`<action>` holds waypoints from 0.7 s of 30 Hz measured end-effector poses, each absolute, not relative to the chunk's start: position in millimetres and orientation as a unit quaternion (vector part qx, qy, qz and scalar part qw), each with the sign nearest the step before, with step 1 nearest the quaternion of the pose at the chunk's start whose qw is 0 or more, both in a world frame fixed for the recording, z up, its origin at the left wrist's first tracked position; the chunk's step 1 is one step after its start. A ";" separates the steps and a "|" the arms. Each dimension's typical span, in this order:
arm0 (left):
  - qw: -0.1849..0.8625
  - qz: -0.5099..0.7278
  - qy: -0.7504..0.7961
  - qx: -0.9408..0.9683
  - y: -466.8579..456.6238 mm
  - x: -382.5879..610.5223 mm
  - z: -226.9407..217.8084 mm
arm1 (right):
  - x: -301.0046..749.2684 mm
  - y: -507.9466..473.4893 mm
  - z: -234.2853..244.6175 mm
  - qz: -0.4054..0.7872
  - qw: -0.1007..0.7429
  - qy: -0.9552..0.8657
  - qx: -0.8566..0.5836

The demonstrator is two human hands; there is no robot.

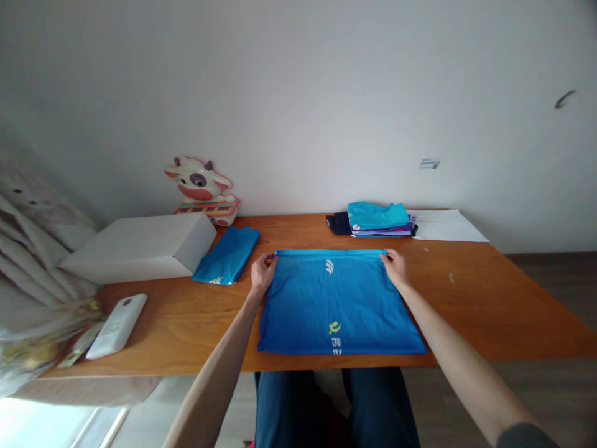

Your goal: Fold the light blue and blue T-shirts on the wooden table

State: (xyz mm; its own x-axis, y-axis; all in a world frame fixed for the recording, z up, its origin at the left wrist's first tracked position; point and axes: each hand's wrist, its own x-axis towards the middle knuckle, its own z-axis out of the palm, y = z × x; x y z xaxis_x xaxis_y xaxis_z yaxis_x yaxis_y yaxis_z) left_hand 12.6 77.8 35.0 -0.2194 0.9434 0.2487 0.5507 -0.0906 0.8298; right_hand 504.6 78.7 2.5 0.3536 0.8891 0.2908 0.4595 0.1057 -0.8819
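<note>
A blue cloth (303,305) with a white logo and a small yellow figure lies spread as a wide rectangle at the table's front. It looks folded, but which garment it is I cannot tell. My left hand (263,272) pinches its far left corner, and my right hand (395,267) pinches the far right corner. Between the two hands the far edge runs nearly straight. Left of my left hand rests a smaller folded blue cloth (228,255). Behind my right hand sits a stack of folded clothes (379,216) in turquoise, purple and dark colours.
On the wooden table (485,311), a white box (140,249) stands at the left, with a cow-shaped toy keyboard (200,186) behind it. A white device (117,326) lies near the left front edge. White paper (448,225) is beside the stack, against the wall.
</note>
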 end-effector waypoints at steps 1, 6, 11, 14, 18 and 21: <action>0.214 0.449 0.639 0.587 78.5 12.2 31.9 | 504.4 79.3 -1.8 0.198 0.520 -0.530 -0.640; 0.209 0.452 0.635 0.591 81.5 12.8 22.5 | 502.6 81.7 -10.0 0.167 0.491 -0.549 -0.655; 0.208 0.462 0.637 0.581 79.2 12.4 19.9 | 503.5 79.6 -4.2 0.219 0.534 -0.517 -0.632; 0.213 0.467 0.641 0.571 78.7 13.0 23.3 | 508.7 80.0 4.9 0.263 0.544 -0.501 -0.619; 0.247 0.481 0.642 0.543 76.2 11.1 33.2 | 520.9 68.1 20.4 0.293 0.559 -0.481 -0.609; 0.290 0.487 0.640 0.519 49.8 0.8 37.0 | 530.8 26.2 18.8 0.284 0.581 -0.462 -0.607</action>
